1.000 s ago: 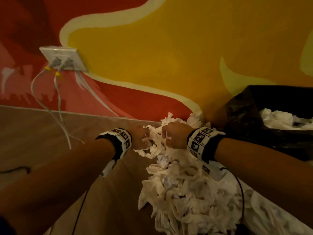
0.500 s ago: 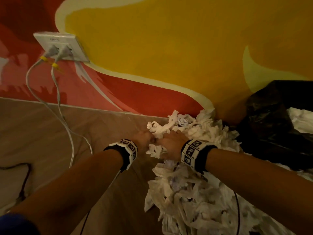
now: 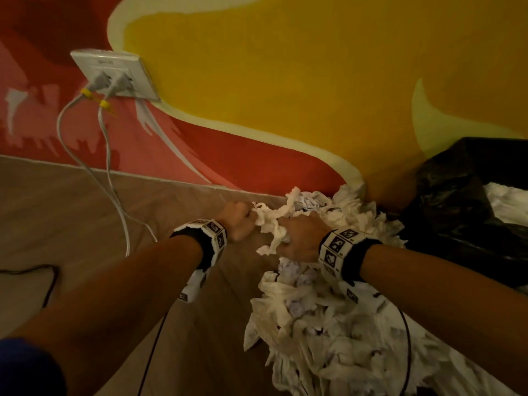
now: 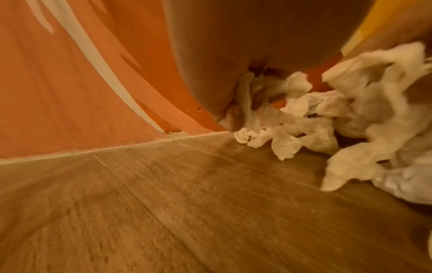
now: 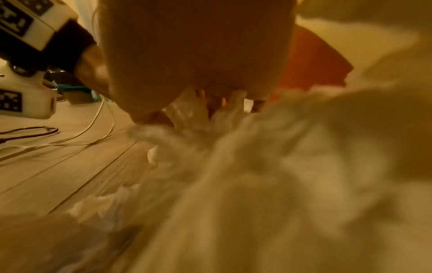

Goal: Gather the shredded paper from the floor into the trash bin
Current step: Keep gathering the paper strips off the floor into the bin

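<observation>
Head view: a long heap of white shredded paper (image 3: 328, 324) lies on the wooden floor (image 3: 71, 212), running up to a wall painted red and yellow. To the right of the heap, against the same wall, stands the trash bin (image 3: 457, 212), lined with a black bag and already holding some white paper. At the wall end of the heap, the left hand (image 3: 238, 221) is clenched around a strand of paper, and the right hand (image 3: 303, 238), just beside it, has its fingers curled into the shreds. Both wrists wear bands with black-and-white square markers. Well to the left of the heap, a white wall socket (image 3: 114, 74) holds two plugs, and their white cables (image 3: 114, 195) trail down onto the floor. Left wrist view: the left hand (image 4: 224, 61) fills the upper middle, its grip closed on crumpled strips (image 4: 304, 118) that hang down to the floor just where it meets the wall. Right wrist view: the picture is blurred; the right hand (image 5: 198, 55) sits above the heap (image 5: 280, 184), with its fingertips (image 5: 236, 99) pressed into pale paper, its grip grasping shreds. Left of the heap, the cables (image 5: 98, 125) lie across the floor.
</observation>
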Available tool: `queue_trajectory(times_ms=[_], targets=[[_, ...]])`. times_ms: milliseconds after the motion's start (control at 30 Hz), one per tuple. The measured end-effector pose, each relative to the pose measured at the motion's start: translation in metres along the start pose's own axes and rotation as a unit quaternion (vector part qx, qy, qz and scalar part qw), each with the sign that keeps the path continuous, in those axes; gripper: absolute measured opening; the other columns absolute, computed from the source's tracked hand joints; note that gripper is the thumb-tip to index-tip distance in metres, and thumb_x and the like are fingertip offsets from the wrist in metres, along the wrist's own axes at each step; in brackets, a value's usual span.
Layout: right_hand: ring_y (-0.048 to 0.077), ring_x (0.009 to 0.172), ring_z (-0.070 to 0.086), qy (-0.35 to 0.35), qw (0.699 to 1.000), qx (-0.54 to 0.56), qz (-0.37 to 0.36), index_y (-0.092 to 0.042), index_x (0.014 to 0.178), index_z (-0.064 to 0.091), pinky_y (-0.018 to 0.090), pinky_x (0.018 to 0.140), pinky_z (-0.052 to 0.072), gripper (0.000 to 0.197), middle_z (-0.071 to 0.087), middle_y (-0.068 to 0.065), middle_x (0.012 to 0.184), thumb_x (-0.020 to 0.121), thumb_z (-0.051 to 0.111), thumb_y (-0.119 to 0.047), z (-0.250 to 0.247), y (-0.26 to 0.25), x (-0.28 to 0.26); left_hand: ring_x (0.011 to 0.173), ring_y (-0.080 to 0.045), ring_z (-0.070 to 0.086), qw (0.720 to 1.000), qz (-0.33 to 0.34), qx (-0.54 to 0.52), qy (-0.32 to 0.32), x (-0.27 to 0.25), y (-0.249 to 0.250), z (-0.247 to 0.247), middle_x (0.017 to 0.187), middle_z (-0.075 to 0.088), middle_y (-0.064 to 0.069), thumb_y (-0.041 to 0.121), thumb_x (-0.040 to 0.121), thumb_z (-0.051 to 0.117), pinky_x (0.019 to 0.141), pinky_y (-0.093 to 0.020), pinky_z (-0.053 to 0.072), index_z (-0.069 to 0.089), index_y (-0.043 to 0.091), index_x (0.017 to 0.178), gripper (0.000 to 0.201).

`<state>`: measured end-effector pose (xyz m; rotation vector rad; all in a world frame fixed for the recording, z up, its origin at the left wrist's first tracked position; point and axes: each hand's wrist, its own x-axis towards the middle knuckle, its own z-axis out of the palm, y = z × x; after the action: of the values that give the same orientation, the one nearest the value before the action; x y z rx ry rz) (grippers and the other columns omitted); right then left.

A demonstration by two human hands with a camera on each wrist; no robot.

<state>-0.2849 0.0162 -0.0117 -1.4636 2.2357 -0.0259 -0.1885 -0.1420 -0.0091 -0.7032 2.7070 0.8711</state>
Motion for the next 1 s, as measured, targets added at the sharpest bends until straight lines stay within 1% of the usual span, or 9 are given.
queue_trajectory(times_ms=[67, 133, 233, 333, 433, 533, 633, 767, 1000], targets=[[0.020, 0.081, 0.055, 0.033, 0.998, 0.058, -0.006, -0.030, 0.096, 0.044, 0.034, 0.081, 0.034, 0.022, 0.047, -0.014, 0.073, 0.079, 0.053, -0.040, -0.008, 0.006, -0.009, 0.063, -0.021, 0.047, 0.999, -0.008, -0.021, 0.030, 0.004, 0.003, -0.004, 0.067, 0.055, -0.009, 0.023, 0.100, 0.036, 0.063, -0.032, 0.036, 0.051, 0.008, 0.066, 0.040], [0.011, 0.070, 0.047, 0.068, 0.991, 0.119, -0.005, -0.037, 0.088, 0.043, 0.024, 0.068, 0.036, 0.019, 0.044, -0.016, 0.068, 0.077, 0.056, -0.027, -0.017, 0.012, -0.019, 0.063, -0.020, 0.052, 0.999, -0.005, -0.028, 0.036, 0.008, 0.006, -0.007, 0.074, 0.064, -0.014, 0.027, 0.101, 0.036, 0.062, -0.036, 0.042, 0.064, 0.002, 0.082, 0.043], [0.017, 0.069, 0.049, 0.101, 0.984, 0.147, 0.014, -0.026, 0.079, 0.043, 0.026, 0.055, 0.034, 0.020, 0.049, -0.006, 0.069, 0.078, 0.053, -0.008, -0.028, 0.020, -0.028, 0.061, -0.018, 0.055, 0.999, 0.007, 0.009, 0.030, 0.017, 0.010, -0.008, 0.075, 0.066, -0.011, 0.027, 0.100, 0.044, 0.051, -0.027, 0.040, 0.065, 0.015, 0.085, 0.028], [0.020, 0.068, 0.054, 0.163, 0.969, 0.183, 0.026, -0.018, 0.087, 0.049, 0.035, 0.057, 0.044, 0.016, 0.056, 0.000, 0.072, 0.081, 0.054, -0.004, -0.038, 0.025, -0.037, 0.095, -0.028, 0.061, 0.993, 0.004, 0.115, 0.023, 0.031, 0.010, -0.004, 0.105, 0.066, -0.014, 0.020, 0.092, 0.059, 0.073, -0.032, 0.049, 0.064, 0.011, 0.095, 0.011], [0.015, 0.070, 0.046, 0.197, 0.959, 0.203, 0.006, -0.020, 0.087, 0.050, 0.031, 0.060, 0.038, 0.027, 0.050, -0.002, 0.076, 0.077, 0.049, 0.004, -0.047, 0.025, -0.045, 0.128, -0.032, 0.042, 0.982, -0.007, 0.190, -0.011, 0.047, 0.006, 0.006, 0.137, 0.050, -0.012, 0.023, 0.092, 0.060, 0.103, -0.047, 0.040, 0.054, 0.017, 0.124, 0.034], [0.015, 0.084, 0.040, 0.198, 0.962, 0.188, 0.019, -0.020, 0.088, 0.057, 0.028, 0.068, 0.028, 0.027, 0.045, 0.000, 0.089, 0.077, 0.050, 0.004, -0.049, 0.029, -0.050, 0.134, -0.031, 0.035, 0.983, 0.004, 0.181, -0.039, 0.054, 0.002, 0.026, 0.146, 0.039, -0.009, 0.027, 0.092, 0.056, 0.108, -0.052, 0.033, 0.038, 0.019, 0.138, 0.050], [0.013, 0.085, 0.036, 0.192, 0.960, 0.200, 0.037, -0.022, 0.083, 0.055, 0.027, 0.063, 0.018, 0.022, 0.038, -0.004, 0.088, 0.081, 0.055, 0.000, -0.048, 0.034, -0.055, 0.132, -0.032, 0.035, 0.983, 0.014, 0.177, -0.041, 0.049, -0.001, 0.055, 0.147, 0.033, -0.001, 0.040, 0.092, 0.051, 0.105, -0.056, 0.033, 0.033, 0.025, 0.138, 0.051], [0.013, 0.090, 0.038, 0.173, 0.965, 0.185, 0.069, -0.019, 0.092, 0.056, 0.023, 0.076, 0.026, 0.009, 0.038, -0.001, 0.097, 0.084, 0.058, -0.015, -0.047, 0.039, -0.062, 0.120, -0.034, 0.038, 0.973, 0.059, 0.223, -0.029, 0.047, -0.006, 0.072, 0.139, 0.032, -0.005, 0.046, 0.087, 0.053, 0.096, -0.051, 0.038, 0.030, 0.027, 0.136, 0.057], [0.019, 0.098, 0.045, 0.142, 0.970, 0.178, 0.089, -0.023, 0.086, 0.049, 0.030, 0.083, 0.036, 0.014, 0.046, 0.003, 0.099, 0.084, 0.061, -0.031, -0.046, 0.044, -0.065, 0.114, -0.032, 0.052, 0.993, 0.053, 0.102, -0.039, 0.044, 0.005, 0.056, 0.131, 0.052, -0.014, 0.023, 0.097, 0.047, 0.097, -0.038, 0.043, 0.047, 0.012, 0.130, 0.034]])
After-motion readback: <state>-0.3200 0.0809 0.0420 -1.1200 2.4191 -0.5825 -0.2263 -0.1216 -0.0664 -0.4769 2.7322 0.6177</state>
